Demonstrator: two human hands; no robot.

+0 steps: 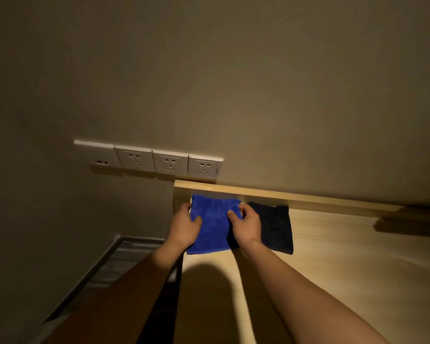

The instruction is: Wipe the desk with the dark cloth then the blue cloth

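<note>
A bright blue cloth (212, 228) lies folded at the far left corner of the light wooden desk (345, 264). My left hand (184, 228) grips its left edge, thumb on top. My right hand (246, 225) pinches its upper right edge. Directly to the right lies the dark cloth (276, 229), flat on the desk, its left part hidden under my right hand and the blue cloth's edge.
A raised wooden ledge (296, 196) runs along the desk's back against the wall. Several white wall sockets (149, 158) sit just above the desk's left corner. The desk's left edge drops to the floor (104, 271). A dark shadow falls on the near desk.
</note>
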